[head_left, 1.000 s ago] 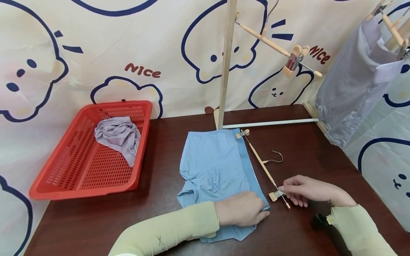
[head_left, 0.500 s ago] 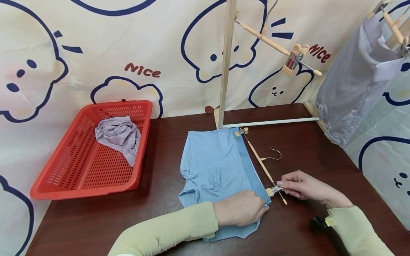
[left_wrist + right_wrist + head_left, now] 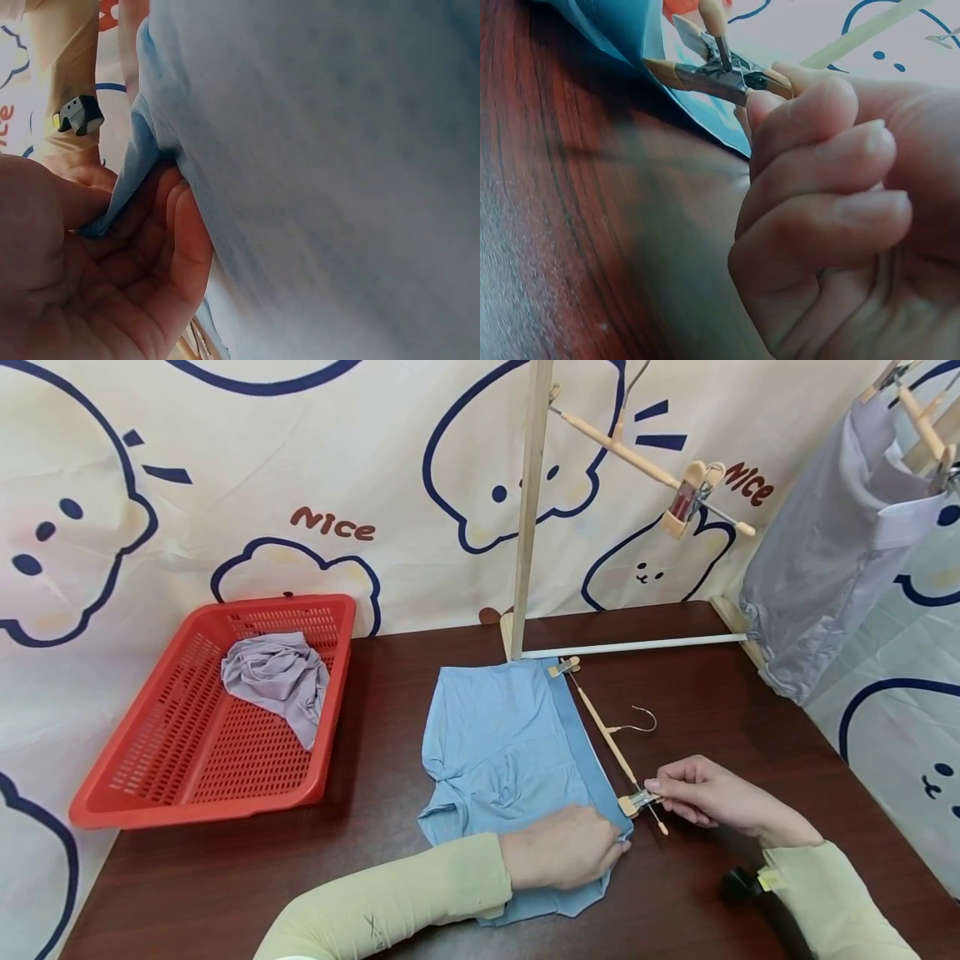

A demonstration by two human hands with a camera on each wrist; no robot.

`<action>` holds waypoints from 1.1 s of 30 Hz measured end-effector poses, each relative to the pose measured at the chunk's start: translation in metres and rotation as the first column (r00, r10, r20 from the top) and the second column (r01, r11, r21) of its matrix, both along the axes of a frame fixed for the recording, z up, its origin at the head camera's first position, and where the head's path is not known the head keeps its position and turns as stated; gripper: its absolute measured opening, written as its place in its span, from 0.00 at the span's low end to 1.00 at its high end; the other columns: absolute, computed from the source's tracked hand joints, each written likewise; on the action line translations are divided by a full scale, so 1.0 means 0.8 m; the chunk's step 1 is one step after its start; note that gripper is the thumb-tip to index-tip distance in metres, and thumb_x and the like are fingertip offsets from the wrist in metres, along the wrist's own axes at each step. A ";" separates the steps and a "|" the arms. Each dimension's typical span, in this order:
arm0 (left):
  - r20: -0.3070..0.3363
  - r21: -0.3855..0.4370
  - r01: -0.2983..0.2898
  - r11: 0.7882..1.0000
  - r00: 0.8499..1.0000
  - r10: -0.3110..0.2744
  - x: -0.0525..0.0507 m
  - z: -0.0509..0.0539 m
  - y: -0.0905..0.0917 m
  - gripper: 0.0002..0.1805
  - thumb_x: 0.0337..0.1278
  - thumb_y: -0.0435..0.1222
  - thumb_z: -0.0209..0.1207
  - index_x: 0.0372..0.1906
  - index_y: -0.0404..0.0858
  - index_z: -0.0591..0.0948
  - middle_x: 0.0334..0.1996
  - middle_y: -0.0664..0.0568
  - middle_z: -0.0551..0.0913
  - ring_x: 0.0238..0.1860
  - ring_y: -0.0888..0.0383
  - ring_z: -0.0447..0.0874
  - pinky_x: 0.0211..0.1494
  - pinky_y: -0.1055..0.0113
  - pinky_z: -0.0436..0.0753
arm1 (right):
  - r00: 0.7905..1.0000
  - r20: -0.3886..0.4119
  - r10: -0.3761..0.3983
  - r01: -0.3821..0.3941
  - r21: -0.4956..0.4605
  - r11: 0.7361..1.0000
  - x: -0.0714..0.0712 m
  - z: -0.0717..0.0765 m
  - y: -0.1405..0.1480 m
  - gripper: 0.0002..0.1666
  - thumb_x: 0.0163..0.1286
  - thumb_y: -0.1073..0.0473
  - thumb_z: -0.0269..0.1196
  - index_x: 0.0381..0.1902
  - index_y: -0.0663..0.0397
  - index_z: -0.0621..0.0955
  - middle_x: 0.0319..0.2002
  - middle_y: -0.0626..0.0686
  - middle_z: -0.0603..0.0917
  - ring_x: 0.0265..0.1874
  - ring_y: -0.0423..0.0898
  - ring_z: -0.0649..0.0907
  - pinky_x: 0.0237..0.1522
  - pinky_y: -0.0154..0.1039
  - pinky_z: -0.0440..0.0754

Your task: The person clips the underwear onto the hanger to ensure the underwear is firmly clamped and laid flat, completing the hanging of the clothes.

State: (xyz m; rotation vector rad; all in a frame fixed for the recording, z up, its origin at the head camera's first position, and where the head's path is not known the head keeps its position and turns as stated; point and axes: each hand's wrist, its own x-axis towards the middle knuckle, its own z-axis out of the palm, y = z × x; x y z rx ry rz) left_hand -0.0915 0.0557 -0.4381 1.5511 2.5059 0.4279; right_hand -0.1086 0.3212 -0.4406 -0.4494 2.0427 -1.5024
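Note:
Blue shorts (image 3: 495, 718) lie flat on the dark table, waistband toward the right. My left hand (image 3: 562, 847) grips the near corner of the waistband; in the left wrist view its thumb and curled fingers (image 3: 142, 262) pinch the blue cloth (image 3: 315, 165). A wooden hanger (image 3: 607, 739) lies along the waistband, its far clip (image 3: 564, 667) at the waistband's far corner. My right hand (image 3: 712, 797) pinches the near clip (image 3: 636, 802) at the waistband edge. In the right wrist view that clip (image 3: 705, 79) reaches the blue edge; whether it bites the cloth I cannot tell.
A red basket (image 3: 337, 693) holding a lilac garment (image 3: 277, 677) stands at the left. Behind the shorts rises a rack post (image 3: 531, 510), with a bare hanger (image 3: 622, 452) above. Grey clothing (image 3: 832, 543) hangs at the right over the table's edge.
My right hand has brought the near clip left and slightly away from me, up to the waistband, and the hanger has shifted with it. The left hand has barely moved.

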 end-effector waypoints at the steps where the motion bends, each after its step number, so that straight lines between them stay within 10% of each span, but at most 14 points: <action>1: -0.001 0.004 0.002 1.000 1.000 -0.002 0.000 0.000 0.000 0.24 0.80 0.42 0.49 0.19 0.48 0.72 0.12 0.64 0.67 0.14 0.70 0.66 0.18 0.74 0.68 | 1.000 -0.004 -0.003 0.003 0.002 1.000 0.000 0.000 0.000 0.24 0.83 0.59 0.51 0.23 0.62 0.73 0.13 0.56 0.68 0.10 0.36 0.67 0.09 0.32 0.65; 21: 0.000 0.024 -0.010 1.000 1.000 0.010 -0.003 0.002 0.007 0.18 0.80 0.41 0.48 0.27 0.47 0.74 0.16 0.63 0.69 0.18 0.69 0.69 0.24 0.73 0.74 | 0.996 0.050 -0.070 0.066 0.085 0.994 -0.005 -0.006 -0.019 0.27 0.83 0.51 0.51 0.29 0.68 0.77 0.18 0.52 0.77 0.13 0.39 0.73 0.15 0.35 0.73; 33: 0.018 0.058 0.024 0.998 1.000 -0.025 -0.003 0.007 0.005 0.20 0.82 0.42 0.47 0.26 0.48 0.76 0.20 0.64 0.72 0.23 0.71 0.74 0.32 0.75 0.78 | 0.988 0.116 -0.100 0.103 -0.022 0.994 -0.022 -0.013 -0.031 0.32 0.84 0.52 0.50 0.70 0.77 0.67 0.41 0.59 0.82 0.31 0.45 0.83 0.31 0.43 0.85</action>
